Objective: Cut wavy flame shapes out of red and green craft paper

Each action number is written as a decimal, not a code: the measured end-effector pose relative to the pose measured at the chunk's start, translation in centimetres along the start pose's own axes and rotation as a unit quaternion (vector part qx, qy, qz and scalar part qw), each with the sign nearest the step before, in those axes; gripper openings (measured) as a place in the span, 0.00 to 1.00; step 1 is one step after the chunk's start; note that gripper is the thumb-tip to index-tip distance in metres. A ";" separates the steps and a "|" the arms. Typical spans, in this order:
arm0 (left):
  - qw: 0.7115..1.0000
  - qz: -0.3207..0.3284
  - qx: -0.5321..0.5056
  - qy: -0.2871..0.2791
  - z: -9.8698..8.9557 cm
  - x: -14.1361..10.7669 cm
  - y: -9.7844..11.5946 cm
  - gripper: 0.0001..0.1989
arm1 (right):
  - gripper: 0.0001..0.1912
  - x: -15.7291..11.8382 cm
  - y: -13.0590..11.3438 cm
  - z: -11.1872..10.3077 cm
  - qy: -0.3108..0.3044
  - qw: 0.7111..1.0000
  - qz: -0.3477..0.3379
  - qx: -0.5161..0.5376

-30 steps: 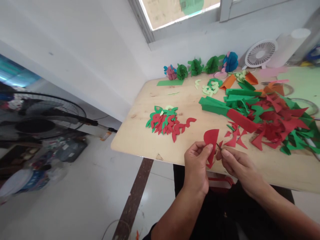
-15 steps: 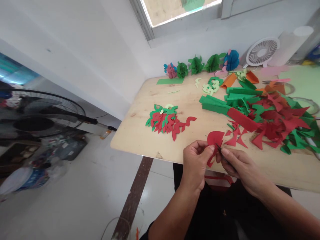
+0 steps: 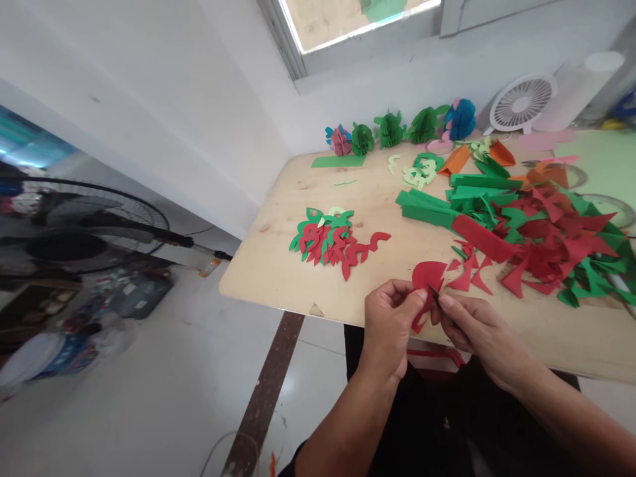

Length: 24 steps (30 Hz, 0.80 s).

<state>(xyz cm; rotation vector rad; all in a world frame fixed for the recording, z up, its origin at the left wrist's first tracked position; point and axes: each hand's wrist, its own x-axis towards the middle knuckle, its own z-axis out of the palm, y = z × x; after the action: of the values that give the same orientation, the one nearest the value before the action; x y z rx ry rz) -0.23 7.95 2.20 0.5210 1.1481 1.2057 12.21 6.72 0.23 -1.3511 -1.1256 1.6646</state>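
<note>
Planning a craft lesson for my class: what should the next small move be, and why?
Probably a small snip into the red paper: the right hand holds a dark tool, apparently scissors, its tip at that paper, and the left hand pinches the paper.

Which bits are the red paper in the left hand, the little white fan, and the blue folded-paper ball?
Red paper [image 3: 427,273]: head view, on its rounded upper part.
White fan [image 3: 521,105]: head view, on the middle of its grille.
Blue folded-paper ball [image 3: 461,119]: head view, on its folded body.
</note>
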 end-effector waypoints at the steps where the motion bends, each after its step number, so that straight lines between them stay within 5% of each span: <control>1: 1.000 0.000 -0.003 0.001 0.0 0.0 0.0 0.05 | 0.23 0.0 0.0 0.0 0.002 1.000 0.001 -0.001; 24: 0.995 -0.079 -0.051 -0.017 -0.4 0.0 0.0 0.09 | 0.23 -0.1 0.0 -0.2 0.002 0.999 -0.020 -0.041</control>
<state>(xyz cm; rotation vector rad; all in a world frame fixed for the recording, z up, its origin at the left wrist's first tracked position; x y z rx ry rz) -0.62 7.90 2.06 0.3651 1.0723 1.1086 12.39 6.63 0.27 -1.3730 -1.2229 1.6028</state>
